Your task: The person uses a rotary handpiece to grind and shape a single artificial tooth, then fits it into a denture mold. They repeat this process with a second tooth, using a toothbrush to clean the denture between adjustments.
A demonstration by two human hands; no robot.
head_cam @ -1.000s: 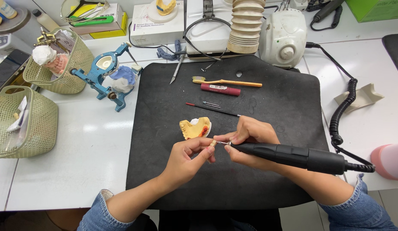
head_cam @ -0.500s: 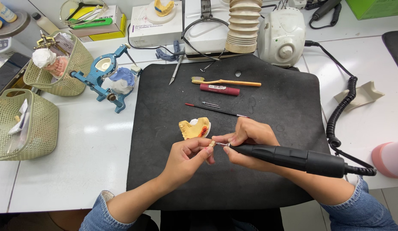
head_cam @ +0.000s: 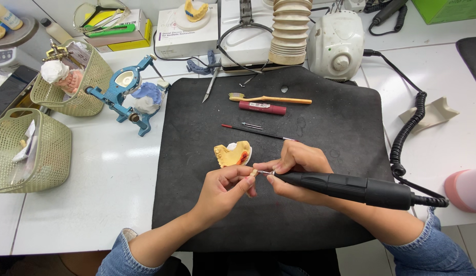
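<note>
My right hand point(head_cam: 294, 168) grips a black rotary handpiece point(head_cam: 350, 188) whose thin metal tip points left. That tip meets a tiny pale tooth-shaped piece point(head_cam: 253, 174) pinched between the thumb and fingers of my left hand point(head_cam: 225, 189). Both hands hover over a black work mat point(head_cam: 197, 153). Just above my left hand a yellow dental cast point(head_cam: 233, 153) with a red patch lies on the mat.
On the mat's far part lie a thin brush point(head_cam: 258, 134), a red stick point(head_cam: 262, 108), a toothbrush point(head_cam: 268, 98) and a metal blade tool point(head_cam: 211, 87). A blue articulator point(head_cam: 128, 94) and two green baskets point(head_cam: 28, 151) stand left. The handpiece's coiled cord point(head_cam: 406, 138) runs right to a white motor unit point(head_cam: 336, 45).
Hardly anything differs; both hands stay together in the same spot with the tool tip against the small piece.
</note>
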